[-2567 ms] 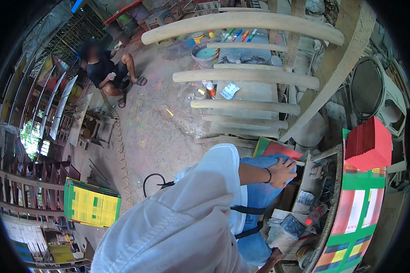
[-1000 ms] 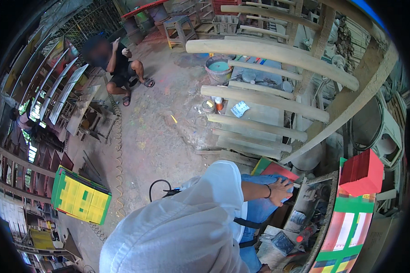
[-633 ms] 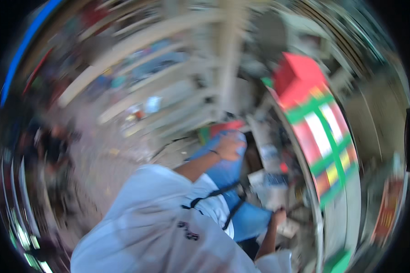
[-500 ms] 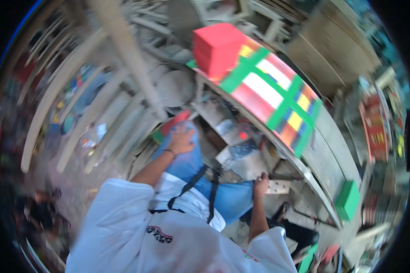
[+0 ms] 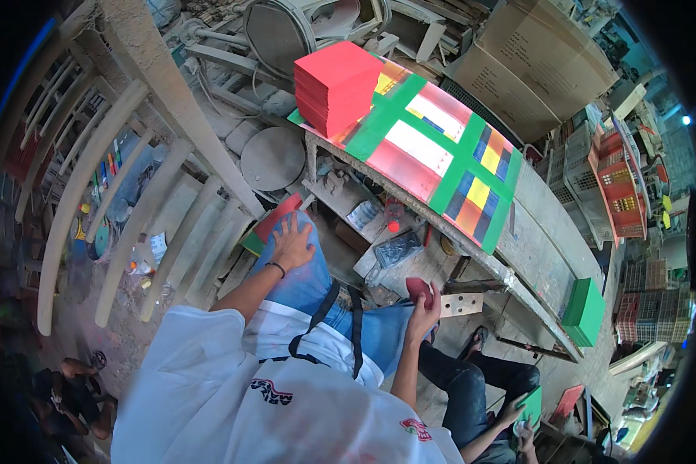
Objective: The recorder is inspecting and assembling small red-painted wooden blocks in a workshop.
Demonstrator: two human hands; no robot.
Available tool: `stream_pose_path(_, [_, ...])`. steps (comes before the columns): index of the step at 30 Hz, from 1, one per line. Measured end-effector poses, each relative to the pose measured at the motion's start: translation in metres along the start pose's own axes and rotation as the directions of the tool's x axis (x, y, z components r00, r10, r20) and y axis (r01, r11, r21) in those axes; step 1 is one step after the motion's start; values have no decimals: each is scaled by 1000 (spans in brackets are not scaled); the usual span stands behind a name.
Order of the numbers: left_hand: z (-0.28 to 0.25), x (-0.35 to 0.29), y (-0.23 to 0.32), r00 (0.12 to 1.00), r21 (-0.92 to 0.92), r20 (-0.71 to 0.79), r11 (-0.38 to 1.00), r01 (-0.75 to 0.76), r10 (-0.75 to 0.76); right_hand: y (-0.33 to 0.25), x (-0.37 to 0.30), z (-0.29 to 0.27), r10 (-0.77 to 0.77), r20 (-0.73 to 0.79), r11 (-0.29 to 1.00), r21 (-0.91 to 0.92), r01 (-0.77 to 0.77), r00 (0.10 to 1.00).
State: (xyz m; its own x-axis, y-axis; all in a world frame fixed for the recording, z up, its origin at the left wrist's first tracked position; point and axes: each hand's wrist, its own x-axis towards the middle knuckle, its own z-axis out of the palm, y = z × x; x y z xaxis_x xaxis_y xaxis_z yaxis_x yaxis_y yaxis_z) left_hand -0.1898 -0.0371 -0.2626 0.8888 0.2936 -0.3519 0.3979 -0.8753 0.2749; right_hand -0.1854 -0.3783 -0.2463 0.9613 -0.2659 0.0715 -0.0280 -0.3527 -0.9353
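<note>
My left hand [image 5: 292, 243] lies flat on my left knee, fingers spread, with nothing in it. My right hand [image 5: 423, 315] is raised above my right thigh, pinching a small dark red pad-like piece [image 5: 417, 289] between thumb and fingers. Its exact kind I cannot make out. Just beyond my left knee, red and green flat pieces [image 5: 277, 217] lean together. On the long bench [image 5: 553, 240] ahead stands a tall stack of red boards [image 5: 335, 87], upon panels patterned in green, red, yellow and white [image 5: 455, 148].
Green boards [image 5: 584, 312] are stacked at the bench's right end. At lower right, a seated co-worker holds a green board [image 5: 530, 405]. A slatted wooden frame [image 5: 124, 193] stands on the left. Under the bench are a bottle [image 5: 394, 215] and a perforated wooden block [image 5: 462, 305].
My right hand has come up from my right thigh, and the dark red piece now shows in its fingers. My left hand stays on the knee. The view has shifted slightly and sharpened.
</note>
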Motion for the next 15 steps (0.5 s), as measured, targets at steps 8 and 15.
stream_pose_path(8, [2,7,-6,1000,-30,-27,1000,0,-1,-138,85,54,-235,91,954,211,212,968])
stream_pose_path(15, [2,3,-12,994,-108,-107,994,0,-12,-171,225,119,-218,154,945,279,169,964])
